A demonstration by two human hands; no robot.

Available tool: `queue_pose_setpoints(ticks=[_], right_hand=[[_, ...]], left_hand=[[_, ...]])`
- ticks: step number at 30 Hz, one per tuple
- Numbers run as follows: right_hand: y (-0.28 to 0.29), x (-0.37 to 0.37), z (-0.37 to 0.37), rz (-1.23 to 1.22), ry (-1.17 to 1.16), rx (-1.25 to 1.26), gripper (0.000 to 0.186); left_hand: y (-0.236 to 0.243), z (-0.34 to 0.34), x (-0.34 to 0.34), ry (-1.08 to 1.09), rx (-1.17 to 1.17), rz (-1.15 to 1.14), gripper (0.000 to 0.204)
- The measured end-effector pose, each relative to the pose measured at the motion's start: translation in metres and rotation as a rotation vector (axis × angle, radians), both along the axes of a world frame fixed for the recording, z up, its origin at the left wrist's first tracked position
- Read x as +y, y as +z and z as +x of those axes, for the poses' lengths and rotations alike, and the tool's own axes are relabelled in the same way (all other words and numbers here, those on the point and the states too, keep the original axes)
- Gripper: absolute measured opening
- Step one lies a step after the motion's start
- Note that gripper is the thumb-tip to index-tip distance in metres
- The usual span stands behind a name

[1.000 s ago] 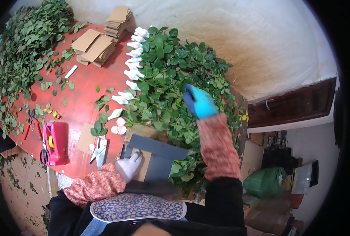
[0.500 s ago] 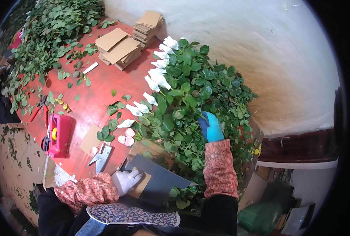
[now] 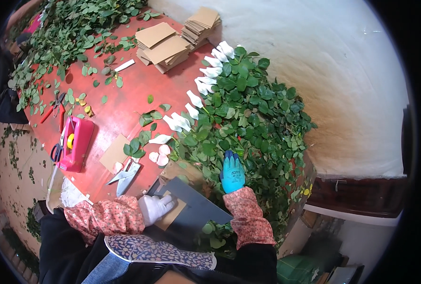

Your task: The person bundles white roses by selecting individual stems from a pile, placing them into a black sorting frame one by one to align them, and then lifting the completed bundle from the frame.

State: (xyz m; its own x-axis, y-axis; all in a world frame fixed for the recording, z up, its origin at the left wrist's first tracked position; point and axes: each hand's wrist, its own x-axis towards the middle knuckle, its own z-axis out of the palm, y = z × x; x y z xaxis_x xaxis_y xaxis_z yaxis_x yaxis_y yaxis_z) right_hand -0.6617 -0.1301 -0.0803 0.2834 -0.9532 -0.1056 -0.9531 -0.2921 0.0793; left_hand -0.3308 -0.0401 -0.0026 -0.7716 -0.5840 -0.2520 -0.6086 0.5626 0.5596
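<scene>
My left hand point(image 3: 157, 208), in a white glove, lies with its fingers stretched out on a small cardboard piece point(image 3: 174, 216). That cardboard rests on a dark grey board point(image 3: 202, 208) close to my body. My right hand point(image 3: 232, 173), in a blue glove, reaches over the pile of leafy rose stems point(image 3: 262, 128), its fingers extended and the tips partly among the leaves. No stem shows in its grip. White sleeved rose heads point(image 3: 182, 121) line the left side of the pile.
Scissors point(image 3: 125, 176), pink petals point(image 3: 162, 159) and a cardboard sheet point(image 3: 114, 152) lie left of the pile. Beyond are a pink tape dispenser point(image 3: 79, 146), red-handled pruners point(image 3: 57, 111) and cardboard stacks point(image 3: 165, 45). More foliage point(image 3: 73, 35) covers the far left; a wall point(image 3: 324, 85) bounds the right.
My right hand has come down and left over the stems, its fingers now stretched out. My left hand stays on the cardboard piece. The whole view has shifted slightly.
</scene>
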Motion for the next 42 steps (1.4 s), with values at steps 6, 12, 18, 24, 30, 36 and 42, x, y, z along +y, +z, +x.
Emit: queue_pose_setpoints(ticks=[6, 12, 18, 24, 30, 36, 42], right_hand=[[0.095, -0.051, 0.022, 0.247, -0.197, -0.271, 0.053], [0.038, -0.096, -0.008, 0.212, -0.326, -0.485, 0.039], [0.02, -0.033, 0.056, -0.015, 0.056, -0.325, 0.035], [0.039, -0.126, 0.015, -0.047, -0.074, -0.576, 0.032], [0.015, -0.194, 0.03, 0.258, -0.33, 0.065, 0.039], [0.012, -0.17, 0.03, 0.198, -0.274, -0.154, 0.034], [0.009, -0.118, -0.006, 0.113, -0.375, -0.843, 0.028]], left_hand=[[0.004, 0.001, 0.002, 0.028, -0.033, 0.012, 0.063], [0.011, -0.006, 0.001, -0.031, -0.03, -0.005, 0.066], [0.015, -0.004, -0.003, -0.047, -0.185, 0.042, 0.063], [0.01, -0.005, -0.001, -0.058, -0.161, -0.043, 0.051], [0.006, -0.007, 0.003, -0.002, -0.058, -0.135, 0.042], [-0.001, -0.004, 0.007, 0.04, -0.097, -0.109, 0.042], [-0.009, -0.001, 0.01, 0.043, -0.049, -0.094, 0.051]])
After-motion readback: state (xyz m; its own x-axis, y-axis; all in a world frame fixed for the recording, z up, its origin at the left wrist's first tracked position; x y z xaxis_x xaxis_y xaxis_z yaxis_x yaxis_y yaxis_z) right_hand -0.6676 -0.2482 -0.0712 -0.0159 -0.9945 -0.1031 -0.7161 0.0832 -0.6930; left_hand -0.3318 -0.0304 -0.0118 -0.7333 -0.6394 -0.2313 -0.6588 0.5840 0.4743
